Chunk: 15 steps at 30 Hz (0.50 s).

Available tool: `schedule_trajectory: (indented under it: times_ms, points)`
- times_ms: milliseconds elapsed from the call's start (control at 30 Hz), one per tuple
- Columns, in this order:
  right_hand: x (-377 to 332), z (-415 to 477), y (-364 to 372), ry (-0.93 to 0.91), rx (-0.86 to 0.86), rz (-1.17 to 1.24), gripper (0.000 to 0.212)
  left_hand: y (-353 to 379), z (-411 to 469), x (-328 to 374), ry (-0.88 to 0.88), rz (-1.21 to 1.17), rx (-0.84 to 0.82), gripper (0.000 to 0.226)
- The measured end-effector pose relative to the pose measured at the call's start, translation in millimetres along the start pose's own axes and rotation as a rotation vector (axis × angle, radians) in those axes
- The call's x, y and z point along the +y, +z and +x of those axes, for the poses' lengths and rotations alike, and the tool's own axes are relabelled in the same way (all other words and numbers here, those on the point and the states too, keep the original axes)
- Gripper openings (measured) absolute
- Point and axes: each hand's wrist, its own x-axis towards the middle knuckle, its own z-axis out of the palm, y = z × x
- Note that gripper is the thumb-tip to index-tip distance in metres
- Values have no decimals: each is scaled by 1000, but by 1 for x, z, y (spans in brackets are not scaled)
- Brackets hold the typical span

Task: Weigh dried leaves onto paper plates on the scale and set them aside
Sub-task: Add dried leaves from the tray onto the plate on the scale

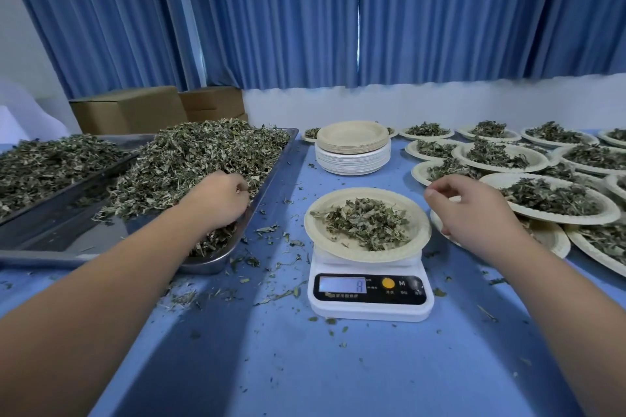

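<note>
**Leaf weighing, mid-batch: one plate on the scale, many already filled**

Logged a white scale [371, 305] at the middle of the blue counter [288, 366], with a paper plate [318, 223] on top carrying a small portion [367, 223] of leaf. Read one digit on the display [342, 284], too blurred to trust.

Found the left hand [223, 200] sunk into the dried leaves [189, 159] heaped in the near metal tray [267, 179], fingers [237, 210] curled down into the heap and seemingly closed on a handful. Found the right hand [474, 213] hovering just beside the right rim of the plate on the scale, fingers loosely curled, gripping nothing visible.

Noted a second tray [50, 162] further left, also heaped. Noted many filled plates [548, 200] overlapping at the right, set aside. Noted a tall stack of empty plates [352, 152] behind the scale. Noted loose crumbs around the scale.

Judged the job well under way but far from done: present portion probably short of weight and awaiting a top-up, then a move to the right. Plenty of leaf and empty plates left.
</note>
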Motion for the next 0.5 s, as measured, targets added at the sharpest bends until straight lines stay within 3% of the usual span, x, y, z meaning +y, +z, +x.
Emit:
schedule_trajectory:
  times_ms: [100,233,400,500]
  points:
    - [0,1,0,6,-2,-11,11,6,9,-17,-15,172,-130,47]
    - [3,3,0,19,-6,-14,11,13,21,-26,-43,186,-195,60]
    - [5,4,1,32,-3,-6,10,18,31,-32,-15,171,-336,57]
    - [4,4,1,26,-3,-17,10,13,32,-29,33,237,-313,46]
